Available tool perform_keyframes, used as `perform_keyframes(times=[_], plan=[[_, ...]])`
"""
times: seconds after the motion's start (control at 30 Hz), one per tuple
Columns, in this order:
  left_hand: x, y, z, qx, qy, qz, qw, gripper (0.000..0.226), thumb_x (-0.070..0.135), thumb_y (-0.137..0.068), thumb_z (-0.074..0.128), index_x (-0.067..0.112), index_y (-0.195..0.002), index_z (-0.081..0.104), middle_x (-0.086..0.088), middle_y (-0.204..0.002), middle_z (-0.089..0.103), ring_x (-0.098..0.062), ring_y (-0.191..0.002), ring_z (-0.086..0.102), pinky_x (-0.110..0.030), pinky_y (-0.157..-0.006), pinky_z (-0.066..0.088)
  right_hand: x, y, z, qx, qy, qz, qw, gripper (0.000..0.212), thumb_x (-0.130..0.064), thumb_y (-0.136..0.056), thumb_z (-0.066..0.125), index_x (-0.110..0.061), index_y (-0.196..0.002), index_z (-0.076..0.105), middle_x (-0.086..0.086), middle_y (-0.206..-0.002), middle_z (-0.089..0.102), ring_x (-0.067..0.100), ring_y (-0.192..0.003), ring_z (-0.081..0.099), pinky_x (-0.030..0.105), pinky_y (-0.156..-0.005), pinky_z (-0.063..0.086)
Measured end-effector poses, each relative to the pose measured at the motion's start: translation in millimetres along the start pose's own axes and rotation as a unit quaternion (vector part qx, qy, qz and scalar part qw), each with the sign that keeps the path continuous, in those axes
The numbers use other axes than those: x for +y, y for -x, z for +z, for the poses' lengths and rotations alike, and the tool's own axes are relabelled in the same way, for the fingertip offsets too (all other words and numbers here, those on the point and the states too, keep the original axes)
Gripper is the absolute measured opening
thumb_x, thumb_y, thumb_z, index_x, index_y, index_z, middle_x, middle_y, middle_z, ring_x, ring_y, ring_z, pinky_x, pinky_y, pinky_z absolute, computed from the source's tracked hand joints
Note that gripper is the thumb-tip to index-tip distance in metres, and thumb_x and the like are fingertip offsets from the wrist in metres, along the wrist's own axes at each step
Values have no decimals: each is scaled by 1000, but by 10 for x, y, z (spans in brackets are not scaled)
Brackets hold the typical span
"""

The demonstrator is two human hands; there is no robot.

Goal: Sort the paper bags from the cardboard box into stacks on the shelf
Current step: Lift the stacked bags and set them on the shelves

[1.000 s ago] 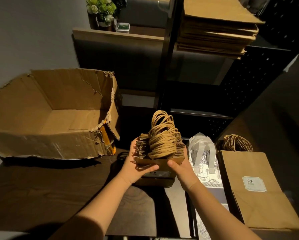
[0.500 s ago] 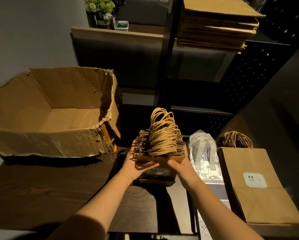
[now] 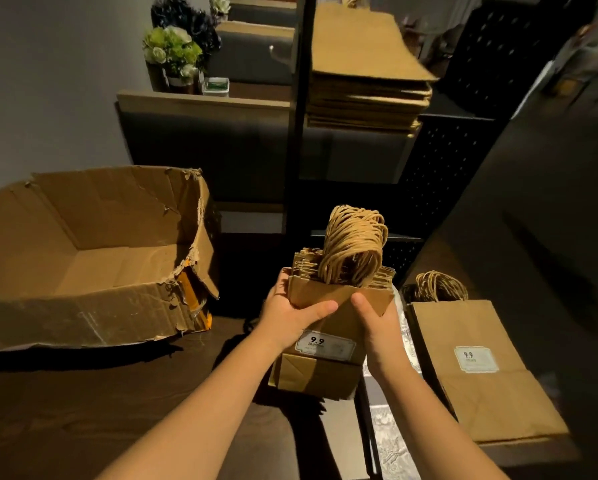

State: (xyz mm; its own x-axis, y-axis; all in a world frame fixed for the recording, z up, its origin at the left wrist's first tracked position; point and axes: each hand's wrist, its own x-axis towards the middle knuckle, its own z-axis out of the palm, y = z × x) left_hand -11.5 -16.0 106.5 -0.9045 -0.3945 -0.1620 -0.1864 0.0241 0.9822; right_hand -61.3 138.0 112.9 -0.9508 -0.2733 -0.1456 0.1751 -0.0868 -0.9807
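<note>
A thick bundle of small brown paper bags (image 3: 328, 362) with twisted cord handles (image 3: 354, 247) is held above the dark table (image 3: 83, 410). My left hand (image 3: 290, 310) grips its left side, thumb across the front. My right hand (image 3: 377, 317) grips its right side. The torn cardboard box (image 3: 83, 306) sits at the left and looks empty inside. A tall stack of large brown bags (image 3: 363, 81) lies on the upper shelf. A flat stack of medium brown bags (image 3: 481, 368) lies at the right.
A white patterned bag (image 3: 391, 434) lies between the held bundle and the medium stack. A black shelf post (image 3: 296, 133) rises behind the bundle. Flowers in a pot (image 3: 173, 57) and a small box (image 3: 216, 86) stand on a ledge at the back.
Both hands have lifted the bundle and tilted its front face toward me, so its 9.9 label now shows. The view has tipped upward.
</note>
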Motion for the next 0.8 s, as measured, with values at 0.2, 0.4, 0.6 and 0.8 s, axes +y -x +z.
perform_keyframes(times=[0.2, 0.4, 0.6, 0.8], plan=[[511, 52, 346, -37, 54, 16, 998, 65, 56, -50, 85, 25, -104, 67, 1, -105, 72, -18, -102, 67, -45, -93, 54, -641, 63, -217, 30, 49, -66, 996, 64, -62, -55, 77, -35, -107, 50, 1, -110, 63, 17, -99, 65, 28, -73, 56], [1130, 170, 588, -71, 76, 57, 993, 64, 58, -53, 77, 29, -108, 65, 5, -103, 72, -15, -98, 68, -33, -82, 58, -1268, 172, -413, 52, 94, -119, 987, 49, -61, -66, 71, -43, -104, 46, -9, -111, 59, 12, -100, 62, 26, -74, 53], [1716, 351, 776, -71, 107, 113, 985, 68, 58, -52, 81, 27, -109, 63, 3, -100, 72, -13, -93, 69, -29, -74, 59, -1865, 252, -590, 45, 116, -160, 979, 78, -79, -42, 65, -41, -109, 51, -5, -110, 64, 16, -99, 66, 42, -86, 57], [2189, 278, 877, -43, 93, 186, 977, 87, 61, -40, 84, 23, -114, 61, 0, -107, 71, -19, -99, 69, -44, -83, 59, -2288, 290, -712, -9, 77, -205, 976, 75, -66, -44, 76, -37, -110, 55, 0, -104, 69, 19, -93, 70, 37, -75, 60]])
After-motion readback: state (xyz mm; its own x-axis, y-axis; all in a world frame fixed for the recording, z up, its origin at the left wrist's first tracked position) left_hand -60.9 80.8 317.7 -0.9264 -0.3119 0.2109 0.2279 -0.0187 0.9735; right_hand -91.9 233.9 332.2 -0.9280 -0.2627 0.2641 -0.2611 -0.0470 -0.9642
